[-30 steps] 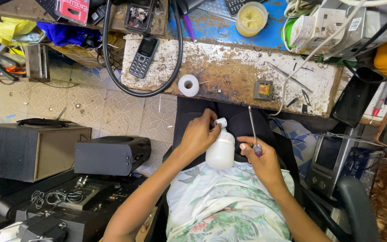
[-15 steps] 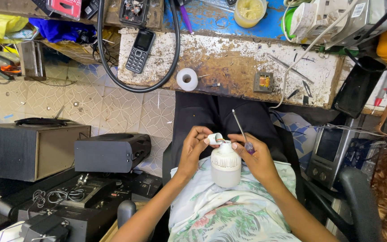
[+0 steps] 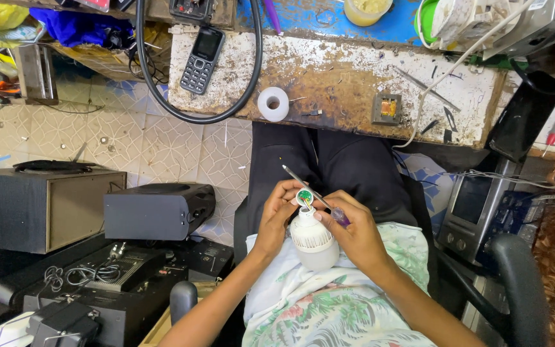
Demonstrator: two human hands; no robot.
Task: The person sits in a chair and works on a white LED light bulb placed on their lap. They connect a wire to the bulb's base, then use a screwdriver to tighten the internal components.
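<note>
White bulb housing (image 3: 314, 239) held over lap, open base up, green circuit board (image 3: 304, 196) inside. Gripped by left hand (image 3: 276, 217); screwdriver (image 3: 313, 193) pinched in right hand (image 3: 349, 232).

White bulb (image 3: 314, 239) (base opened), screwdriver (image 3: 316, 195) across
</note>
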